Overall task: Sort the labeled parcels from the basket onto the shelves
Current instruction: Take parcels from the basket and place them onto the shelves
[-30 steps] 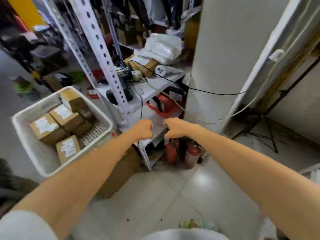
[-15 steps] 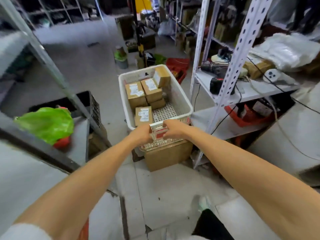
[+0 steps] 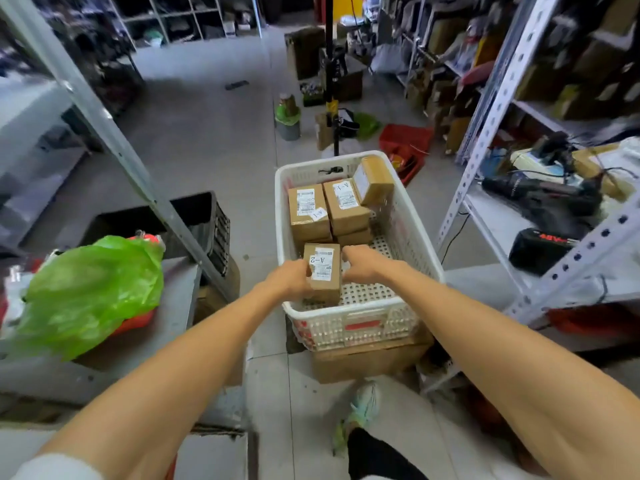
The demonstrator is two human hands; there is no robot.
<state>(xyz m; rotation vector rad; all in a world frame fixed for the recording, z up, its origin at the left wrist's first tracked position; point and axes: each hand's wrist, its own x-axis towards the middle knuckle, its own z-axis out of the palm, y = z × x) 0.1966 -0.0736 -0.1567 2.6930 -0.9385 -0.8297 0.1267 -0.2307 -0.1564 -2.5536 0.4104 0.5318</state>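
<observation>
We see both hands inside the white plastic basket [image 3: 408,244] at the centre of the frame, closed from either side on one small cardboard parcel [image 3: 323,271] marked "A-2" on its white label. The left hand [image 3: 289,280] presses the parcel's left face with its fingers curled around the edge; the right hand [image 3: 360,265] grips the right face, fingers bent over the top corner. The parcel sits at the near left part of the basket, tilted slightly, and we cannot tell whether its lower end touches the perforated floor. Further back in the basket we note two parcels side by side, the left one [image 3: 308,213] and the right one [image 3: 346,206] each bearing an "A-1" tag, with one more box partly hidden beneath them. A fifth parcel [image 3: 374,180] leans against the far right corner, tipped on edge. The basket rests on a brown carton [image 3: 367,362] on the tiled floor. At the right of the frame stands a white slotted-angle shelf [image 3: 485,109] carrying dark power tools [image 3: 540,195] and cables. At the left, a grey shelf surface [image 3: 166,327] holds a green plastic bag [image 3: 90,292], with a grey upright post [image 3: 114,140] rising diagonally. A foot in a light green shoe [image 3: 360,407] shows at the lower centre.
</observation>
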